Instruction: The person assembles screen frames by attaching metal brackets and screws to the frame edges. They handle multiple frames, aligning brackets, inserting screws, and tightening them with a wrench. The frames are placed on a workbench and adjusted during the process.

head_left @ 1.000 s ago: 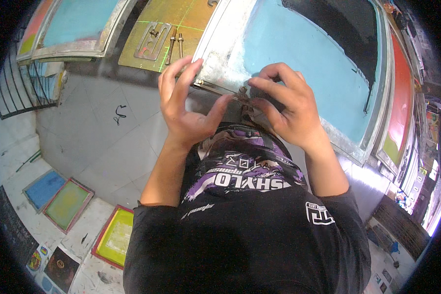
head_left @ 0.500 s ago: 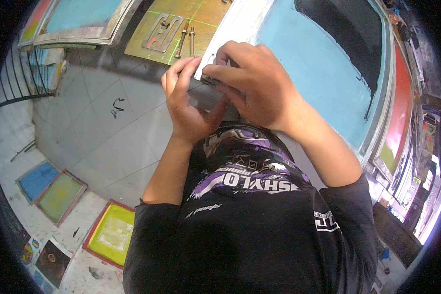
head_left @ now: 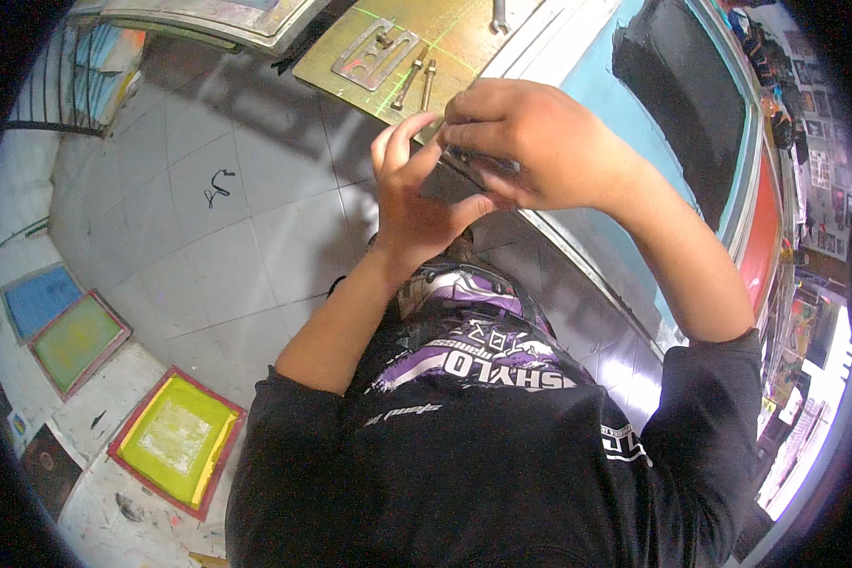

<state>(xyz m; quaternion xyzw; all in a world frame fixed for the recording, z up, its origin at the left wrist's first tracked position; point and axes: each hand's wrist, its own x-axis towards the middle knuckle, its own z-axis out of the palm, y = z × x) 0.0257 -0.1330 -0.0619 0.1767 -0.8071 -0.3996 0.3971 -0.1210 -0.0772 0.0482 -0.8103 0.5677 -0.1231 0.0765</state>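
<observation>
My left hand [head_left: 415, 199] and my right hand [head_left: 549, 142] meet in front of my chest, just past the near edge of a yellowish board. Between them is a thin dark part [head_left: 460, 172], mostly covered by the fingers, and its kind cannot be made out. My right fingers are bent down over it in a pinch. My left fingers and thumb curve around its other side. Beyond the hands, on the board [head_left: 450, 24], lie a slotted metal plate [head_left: 354, 69], a bolt [head_left: 407, 85] and a second bolt [head_left: 429, 83] next to it.
A wrench [head_left: 499, 15] lies at the board's far side. To the right is a large frame with a light-blue and black surface [head_left: 682, 90]. Smaller coloured frames, such as a yellow-green one [head_left: 175, 431], lie low on the left. A black strap-like thing [head_left: 221, 187] is on the tiled floor.
The view has shifted, and both hands appear farther right and remain close together around the dark part. More of the wrench shows at the top.
</observation>
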